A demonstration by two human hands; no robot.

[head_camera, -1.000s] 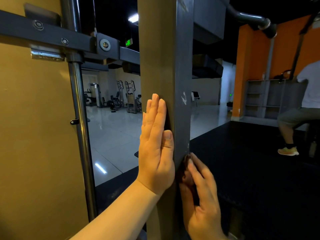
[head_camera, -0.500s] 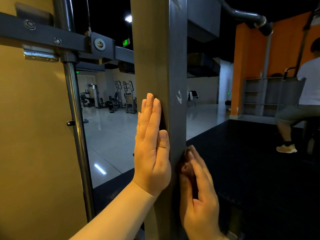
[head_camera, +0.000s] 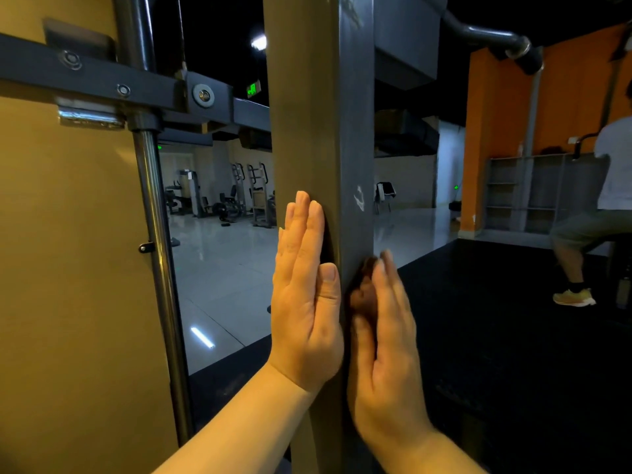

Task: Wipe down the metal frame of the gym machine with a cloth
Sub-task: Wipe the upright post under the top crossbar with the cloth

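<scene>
Against the right face of the tall grey square metal upright (head_camera: 355, 131), a small dark brown cloth (head_camera: 362, 289) is pressed by the flat right hand (head_camera: 390, 364). The left hand (head_camera: 304, 302) is laid flat, fingers together, on its front face. Seemingly held by pressure alone, the cloth could be dropped if that is eased.

— How much of the cloth (head_camera: 361, 290) can we see?
— Only a dark, smeared patch between the right hand (head_camera: 390, 354) and the metal frame (head_camera: 301, 114). The hand covers the rest, and its fingertips (head_camera: 385, 260) are blurred as well.
— And the left hand (head_camera: 304, 302)?
— We see its back; the palm is hidden against the frame, which runs out past the top and bottom edges.
— The person (head_camera: 614, 172) at the right?
— Cut off by the edge. We cannot read the green sign (head_camera: 253, 88), and the far machines (head_camera: 239, 196) are too small to tell apart.
</scene>
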